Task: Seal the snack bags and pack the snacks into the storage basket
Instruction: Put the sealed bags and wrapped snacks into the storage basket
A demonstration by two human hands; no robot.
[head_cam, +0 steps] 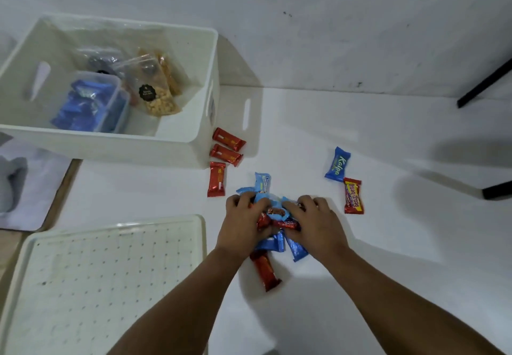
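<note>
Snacks (277, 224) gathered under both curled hands, left hand (243, 221), right hand (313, 221), on white table (360, 285) against wall (304, 22).

Both hands (277, 221) grip snack pile (273, 213).

Place: I read this as a home, a plain room corner.
Wall: bare white wall (304, 22), scuffed, just behind the storage basket (171, 144).
Surface: white bench (360, 244) under the basket.
Household goods: wrapped snacks (225, 144) beside the basket; white lid (110, 271) in front of it.
</note>
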